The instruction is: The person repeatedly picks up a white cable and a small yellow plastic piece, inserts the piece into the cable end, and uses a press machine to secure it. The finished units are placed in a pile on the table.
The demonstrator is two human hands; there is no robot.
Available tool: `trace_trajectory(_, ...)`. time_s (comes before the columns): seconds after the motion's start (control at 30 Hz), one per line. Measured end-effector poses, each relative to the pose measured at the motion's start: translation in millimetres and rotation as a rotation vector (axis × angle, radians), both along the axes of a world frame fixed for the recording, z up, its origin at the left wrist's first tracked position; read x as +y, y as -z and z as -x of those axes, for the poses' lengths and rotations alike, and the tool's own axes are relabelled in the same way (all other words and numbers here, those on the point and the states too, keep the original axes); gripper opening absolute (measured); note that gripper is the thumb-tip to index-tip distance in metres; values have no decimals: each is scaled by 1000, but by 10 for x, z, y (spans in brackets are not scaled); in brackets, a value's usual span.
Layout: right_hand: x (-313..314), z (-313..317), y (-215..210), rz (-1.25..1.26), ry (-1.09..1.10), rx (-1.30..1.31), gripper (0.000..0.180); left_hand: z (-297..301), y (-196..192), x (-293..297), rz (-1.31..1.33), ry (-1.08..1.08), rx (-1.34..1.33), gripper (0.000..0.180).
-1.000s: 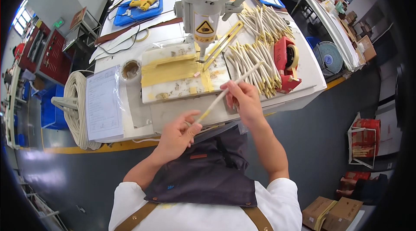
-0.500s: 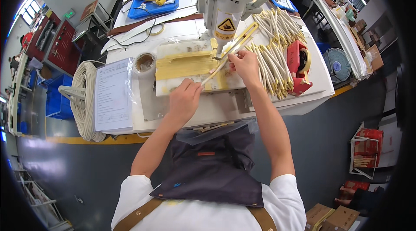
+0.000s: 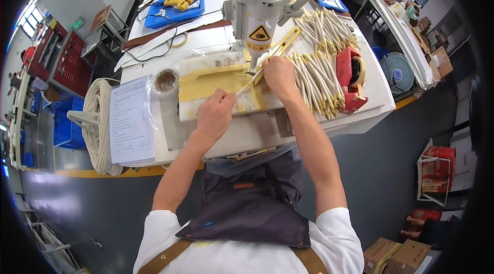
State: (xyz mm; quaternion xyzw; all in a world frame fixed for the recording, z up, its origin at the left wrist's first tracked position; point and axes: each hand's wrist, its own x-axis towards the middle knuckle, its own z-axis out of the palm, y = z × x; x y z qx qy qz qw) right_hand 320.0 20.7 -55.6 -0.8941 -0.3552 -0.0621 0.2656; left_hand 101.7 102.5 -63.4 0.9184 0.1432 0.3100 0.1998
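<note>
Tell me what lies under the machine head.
Under the machine head, a pale stick held by both hands rests on a yellow-stained board. The right hand covers the stick's far end and the contact spot.

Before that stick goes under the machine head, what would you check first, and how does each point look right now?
1. Both hands on the thin stick: ok, left hand at its near end, right hand at its far end.
2. Stick tip at the machine head: ok, it points just below it.
3. Fingers away from the tool tip: cannot tell, the right hand sits very close.
4. Yellow-stained work board lying flat: ok.
5. Pile of sticks within reach: ok, just right of the right hand.
</note>
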Motion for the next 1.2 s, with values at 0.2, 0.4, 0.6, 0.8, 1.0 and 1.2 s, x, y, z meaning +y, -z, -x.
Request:
trace_trajectory(0.2, 53, 60, -60, 40, -19, 32, 25, -24, 47, 75, -93, -4, 33, 18)
trace_trajectory(0.4, 12, 24, -34, 40, -27, 5, 25, -78, 47, 116, -106, 18, 88, 25)
trace_trajectory(0.6, 66, 23, 25, 78, -12, 21, 24, -57, 59, 178, -102, 112, 117, 30)
trace_trajectory(0.8, 52, 46, 15, 105, -42, 49, 25, -46, 68, 169, -14, 120, 152, 39)
trace_trajectory(1.0, 28, -51, 130, 144, -89, 40, 28, -97, 121, 169, 15, 142, 63, 33)
trace_trajectory(1.2, 54, -41, 196, 61, -68, -38, 20, -121, 139, 180, 20, 143, 59, 33)
